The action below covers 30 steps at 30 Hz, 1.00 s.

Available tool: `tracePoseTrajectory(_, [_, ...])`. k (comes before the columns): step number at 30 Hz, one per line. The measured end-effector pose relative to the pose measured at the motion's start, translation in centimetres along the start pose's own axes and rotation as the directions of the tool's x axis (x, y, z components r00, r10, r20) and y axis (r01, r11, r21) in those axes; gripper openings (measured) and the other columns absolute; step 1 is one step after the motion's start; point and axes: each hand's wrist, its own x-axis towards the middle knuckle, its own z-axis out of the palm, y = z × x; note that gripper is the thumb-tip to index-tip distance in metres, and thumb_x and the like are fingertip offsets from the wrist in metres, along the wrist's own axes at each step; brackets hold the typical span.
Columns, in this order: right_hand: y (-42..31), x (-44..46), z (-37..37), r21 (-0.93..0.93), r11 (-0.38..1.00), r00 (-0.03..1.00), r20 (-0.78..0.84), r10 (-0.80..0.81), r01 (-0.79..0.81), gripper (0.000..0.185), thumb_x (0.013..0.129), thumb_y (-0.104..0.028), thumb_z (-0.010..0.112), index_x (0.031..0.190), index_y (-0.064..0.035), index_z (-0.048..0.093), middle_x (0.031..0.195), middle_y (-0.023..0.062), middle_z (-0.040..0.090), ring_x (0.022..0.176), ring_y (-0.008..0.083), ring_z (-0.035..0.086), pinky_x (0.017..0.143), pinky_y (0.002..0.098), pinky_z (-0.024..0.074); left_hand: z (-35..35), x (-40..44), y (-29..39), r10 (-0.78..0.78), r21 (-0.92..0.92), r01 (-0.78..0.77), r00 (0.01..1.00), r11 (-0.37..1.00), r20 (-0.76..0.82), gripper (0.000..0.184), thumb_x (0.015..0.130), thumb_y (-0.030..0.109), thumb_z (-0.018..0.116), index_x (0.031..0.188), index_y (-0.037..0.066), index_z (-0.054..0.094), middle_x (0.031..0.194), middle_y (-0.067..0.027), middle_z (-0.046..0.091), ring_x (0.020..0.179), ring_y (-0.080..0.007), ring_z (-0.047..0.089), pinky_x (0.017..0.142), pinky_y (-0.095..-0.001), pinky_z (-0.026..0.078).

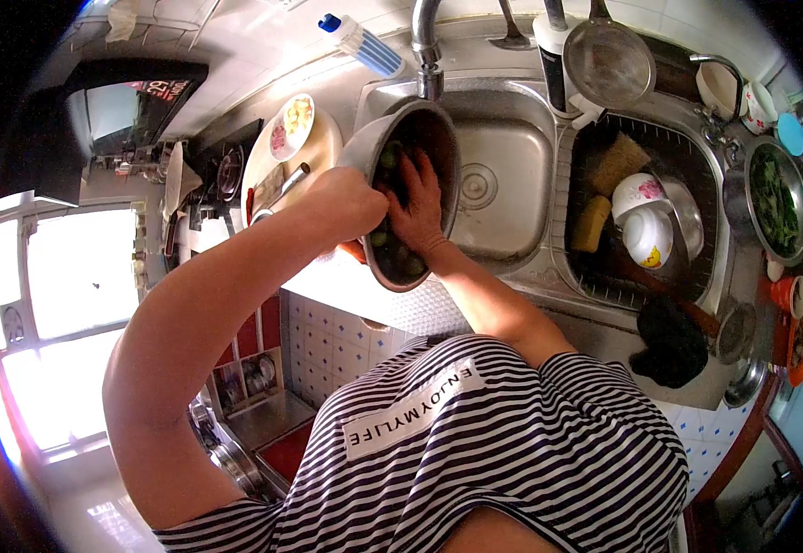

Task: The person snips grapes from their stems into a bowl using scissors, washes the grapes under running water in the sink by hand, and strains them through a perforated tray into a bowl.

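Observation:
A deep grey pot (445,189) is tilted at the left edge of the sink, below the tap. My left hand (355,207) is closed on the pot's left rim. Inside the pot my right hand (417,203) has its fingers spread over dark green roundish pieces (390,241). Whether those fingers hold any piece cannot be made out. Part of the pot's inside lies in shadow.
The steel sink basin (512,184) is right of the pot. Bowls (645,235) and sponges (591,224) sit in the second basin's rack. A cutting board (326,138) with a plate (281,138) and knife (289,182) lies left. Leafy greens (775,203) fill a bowl at far right.

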Motion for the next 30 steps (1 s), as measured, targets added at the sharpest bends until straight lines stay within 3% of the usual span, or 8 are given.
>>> tracePoseTrajectory(4, [0.1,0.1,0.1,0.015,1.000,1.000,0.000,0.005,-0.005,0.062,0.073,-0.031,0.063,0.127,-0.0077,0.044,0.132,0.0279,0.033,0.118,0.0443,0.036,0.100,0.0488,0.0282,-0.2,-0.4,0.7,0.113,0.252,-0.132,0.990,0.959,0.090,0.026,0.079,0.010,0.048,0.083,-0.012,0.060,0.082,-0.0223,0.064,0.069,-0.0290,0.066,0.056,-0.0351,0.056])
tracePoseTrajectory(7, [0.7,-0.2,0.1,-0.028,1.000,1.000,0.020,0.009,-0.009,0.062,0.073,-0.030,0.063,0.126,-0.0048,0.044,0.131,0.0284,0.034,0.117,0.0448,0.036,0.100,0.0494,0.0275,0.3,-0.5,1.1,-0.164,-0.126,0.154,0.984,0.980,-0.074,0.028,0.080,0.014,0.048,0.080,-0.010,0.062,0.075,-0.0187,0.065,0.068,-0.0243,0.067,0.056,-0.0332,0.056])
tracePoseTrajectory(9, [1.4,-0.3,0.4,-0.052,0.997,0.998,0.044,-0.046,0.049,0.061,0.073,-0.030,0.063,0.125,-0.0025,0.044,0.130,0.0288,0.035,0.117,0.0453,0.036,0.100,0.0499,0.0269,-0.5,0.4,-1.3,0.341,0.530,-0.481,0.875,0.698,0.345,0.028,0.080,0.018,0.050,0.078,-0.007,0.064,0.069,-0.0166,0.065,0.063,-0.0227,0.067,0.054,-0.0325,0.055])
tracePoseTrajectory(11, [1.8,0.5,-0.5,-0.031,0.988,0.982,0.123,-0.145,0.150,0.060,0.074,-0.029,0.063,0.125,-0.0023,0.045,0.130,0.0289,0.036,0.117,0.0458,0.036,0.100,0.0502,0.0270,1.4,0.5,-1.4,-0.126,-0.237,0.115,0.992,0.965,-0.030,0.029,0.075,0.023,0.059,0.078,-0.006,0.065,0.067,-0.0158,0.065,0.055,-0.0249,0.065,0.052,-0.0337,0.055])
tracePoseTrajectory(14, [1.9,1.8,-2.7,-0.044,0.963,0.930,0.277,-0.243,0.265,0.060,0.072,-0.030,0.066,0.124,-0.0056,0.048,0.128,0.0283,0.039,0.117,0.0446,0.037,0.099,0.0492,0.0287,4.4,2.5,-5.6,0.081,-0.421,-0.097,0.995,0.902,-0.055,0.029,0.074,0.007,0.052,0.088,-0.018,0.056,0.083,-0.0242,0.062,0.065,-0.0346,0.065,0.053,-0.0385,0.057])
tracePoseTrajectory(18, [-1.1,2.4,-4.7,-0.143,0.923,0.783,0.584,-0.212,0.357,0.059,0.073,-0.027,0.067,0.124,-0.0050,0.047,0.133,0.0256,0.033,0.120,0.0419,0.036,0.099,0.0456,0.0307,7.5,-1.4,-8.0,-0.132,-0.885,0.053,0.991,0.462,-0.009,0.028,0.077,0.006,0.052,0.098,-0.012,0.056,0.087,-0.0215,0.062,0.070,-0.0304,0.065,0.058,-0.0407,0.058])
tracePoseTrajectory(25, [-4.9,1.5,-4.3,-0.091,0.788,0.388,0.901,-0.196,0.609,0.056,0.069,-0.031,0.071,0.114,-0.0022,0.055,0.122,0.0231,0.046,0.115,0.0364,0.043,0.096,0.0426,0.0348,16.4,-3.3,-13.8,-0.083,-0.992,-0.006,0.997,-0.126,0.005,0.027,0.079,0.006,0.049,0.103,-0.007,0.055,0.092,-0.0212,0.061,0.076,-0.0315,0.063,0.065,-0.0432,0.057])
tracePoseTrajectory(30, [-7.1,4.6,-6.1,0.131,0.747,0.440,0.737,-0.513,0.652,0.030,0.069,-0.015,0.069,0.094,0.0008,0.062,0.099,0.0180,0.060,0.094,0.0340,0.056,0.082,0.0413,0.0460,18.9,-3.3,-14.7,-0.094,-0.990,-0.038,0.995,-0.133,-0.026,0.022,0.080,0.011,0.052,0.094,-0.006,0.057,0.081,-0.0142,0.060,0.066,-0.0261,0.062,0.055,-0.0371,0.055])
